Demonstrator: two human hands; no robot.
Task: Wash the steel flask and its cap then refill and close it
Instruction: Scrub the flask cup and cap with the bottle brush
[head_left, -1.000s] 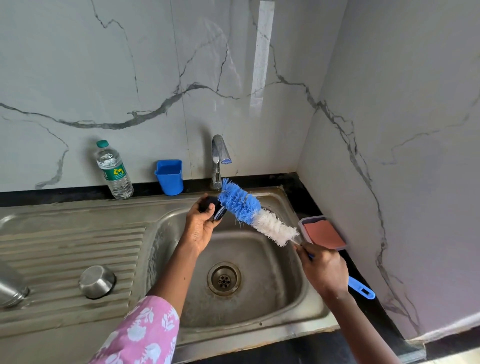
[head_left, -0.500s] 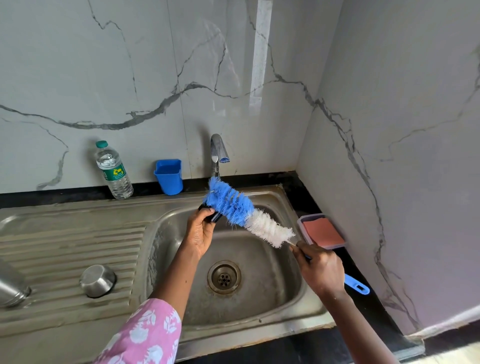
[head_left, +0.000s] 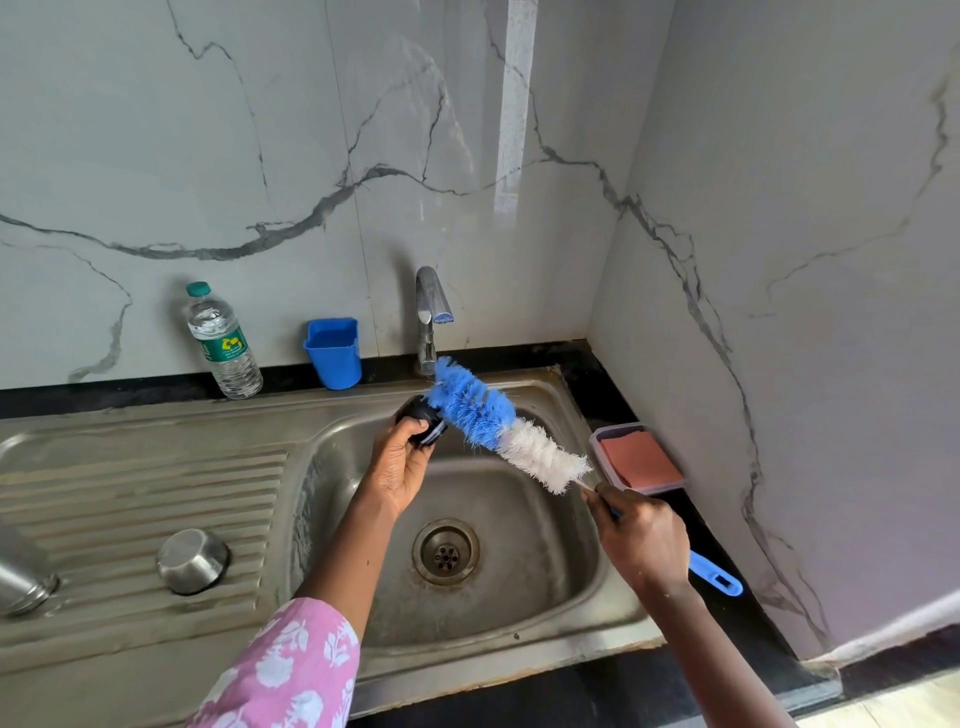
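Over the one sink basin (head_left: 571, 587), the left hand (head_left: 400, 462) grips one dark cap (head_left: 421, 411) against one bottle brush (head_left: 498, 421) held by the right hand (head_left: 644, 540); one steel flask (head_left: 23, 582) lies far left.

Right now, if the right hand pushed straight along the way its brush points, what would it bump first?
Probably the dark cap in the left hand; the brush tip already looks against it. Behind stands the tap.
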